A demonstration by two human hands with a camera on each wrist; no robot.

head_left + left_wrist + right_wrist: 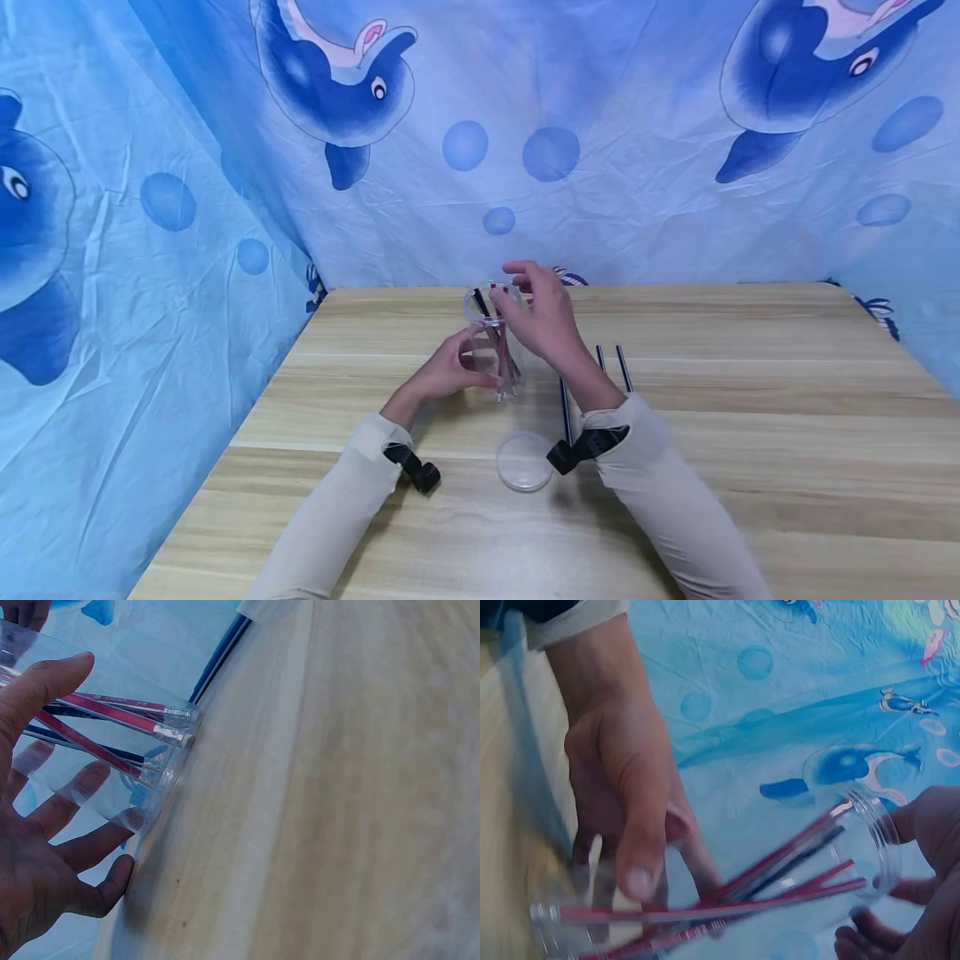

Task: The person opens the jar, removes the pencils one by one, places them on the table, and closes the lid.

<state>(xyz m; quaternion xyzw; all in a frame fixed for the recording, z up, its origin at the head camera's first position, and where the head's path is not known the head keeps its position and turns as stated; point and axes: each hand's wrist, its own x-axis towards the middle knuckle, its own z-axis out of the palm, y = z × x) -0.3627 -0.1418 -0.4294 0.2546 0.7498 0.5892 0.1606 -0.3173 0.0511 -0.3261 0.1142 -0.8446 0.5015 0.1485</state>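
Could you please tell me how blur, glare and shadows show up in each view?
Head view: fairly crisp, pale sheen on the near tabletop, soft shadows beside the sleeves; left wrist view: dimmer, tabletop grain soft, pencils somewhat clearer; right wrist view: tabletop smeared at the left edge, pale glints along the clear jar rim.

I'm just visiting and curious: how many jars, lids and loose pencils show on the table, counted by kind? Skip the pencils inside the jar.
Jar: 1
Lid: 1
Loose pencils: 3
Total: 5, counting only what shows
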